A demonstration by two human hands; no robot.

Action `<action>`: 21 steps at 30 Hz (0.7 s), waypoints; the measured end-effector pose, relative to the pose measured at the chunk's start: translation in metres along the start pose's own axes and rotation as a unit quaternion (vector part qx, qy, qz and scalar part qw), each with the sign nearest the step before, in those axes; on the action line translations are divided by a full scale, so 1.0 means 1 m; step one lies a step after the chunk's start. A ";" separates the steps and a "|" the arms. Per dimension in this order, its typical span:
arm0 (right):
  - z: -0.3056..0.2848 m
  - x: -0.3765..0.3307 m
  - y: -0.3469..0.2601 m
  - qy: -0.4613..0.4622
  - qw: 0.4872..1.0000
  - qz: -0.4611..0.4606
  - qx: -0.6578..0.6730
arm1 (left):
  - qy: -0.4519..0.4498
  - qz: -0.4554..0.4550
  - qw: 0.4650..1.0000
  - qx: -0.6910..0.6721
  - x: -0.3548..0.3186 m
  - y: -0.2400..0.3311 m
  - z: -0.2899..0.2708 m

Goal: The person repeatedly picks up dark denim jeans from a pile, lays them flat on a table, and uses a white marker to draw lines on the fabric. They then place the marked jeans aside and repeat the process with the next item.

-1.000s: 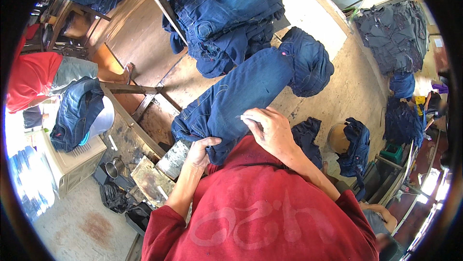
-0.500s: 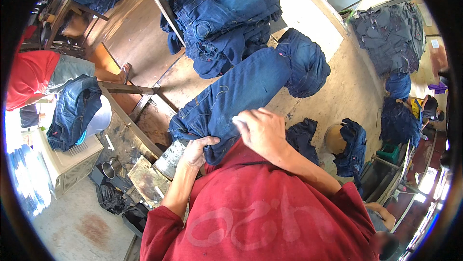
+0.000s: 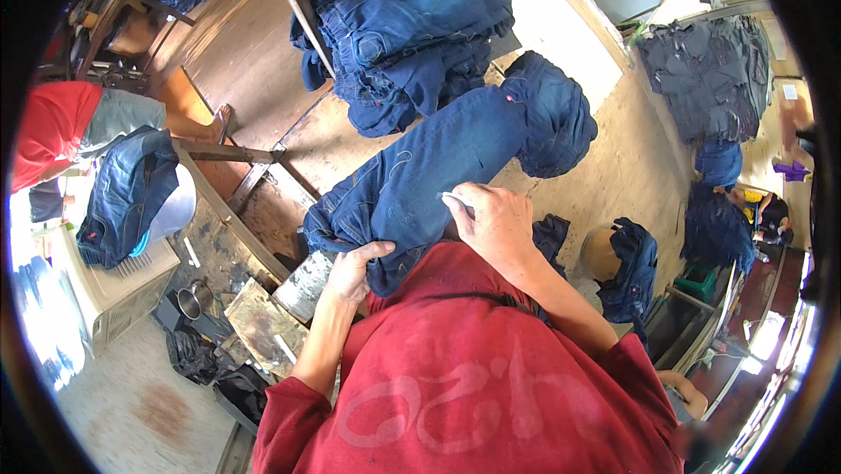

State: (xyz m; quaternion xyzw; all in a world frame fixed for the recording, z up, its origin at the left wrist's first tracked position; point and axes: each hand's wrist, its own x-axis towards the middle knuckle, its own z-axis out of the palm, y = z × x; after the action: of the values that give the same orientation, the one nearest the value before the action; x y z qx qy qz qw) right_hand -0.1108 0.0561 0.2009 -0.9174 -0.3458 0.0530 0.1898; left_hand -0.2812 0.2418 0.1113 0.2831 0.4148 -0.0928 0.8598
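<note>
A pair of blue jeans (image 3: 438,159) lies stretched slantwise in front of me, with its near end against my shirt. My left hand (image 3: 350,274) is closed on the near left edge of the denim, thumb on top. Just above the leg's near right side is my right hand (image 3: 495,224), its fingers pinched around a small pale piece (image 3: 457,201) whose kind I cannot make out. Faint lighter marks show on the denim by those fingertips. At the far end, the jeans meet a bunched denim bundle (image 3: 554,115).
Beyond the jeans sits a large pile of jeans (image 3: 412,27), beside a metal pole (image 3: 296,5). To the left, a person in red (image 3: 61,128) stands near jeans (image 3: 131,194) draped over a pale box (image 3: 118,290). Dark garments (image 3: 705,75) are heaped at the far right.
My right hand has moved slightly to the right over the denim, and the pale piece in its fingers now shows. My left hand keeps its hold on the edge.
</note>
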 end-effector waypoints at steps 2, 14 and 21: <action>0.001 0.004 -0.005 0.019 0.996 -0.016 0.082 | 0.020 -0.014 1.000 -0.009 -0.001 0.000 0.002; 0.011 0.016 -0.017 -0.039 0.994 -0.060 0.083 | 0.029 -0.015 0.999 -0.013 -0.006 -0.005 0.001; 0.013 0.017 -0.017 -0.097 0.985 -0.099 0.101 | -0.014 0.019 0.999 -0.039 -0.002 -0.008 -0.001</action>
State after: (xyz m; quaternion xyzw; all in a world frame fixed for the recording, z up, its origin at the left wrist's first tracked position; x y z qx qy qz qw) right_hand -0.1117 0.0833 0.1958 -0.8455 -0.4441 0.1569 0.2515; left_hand -0.2863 0.2356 0.1095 0.2556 0.4009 -0.0637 0.8774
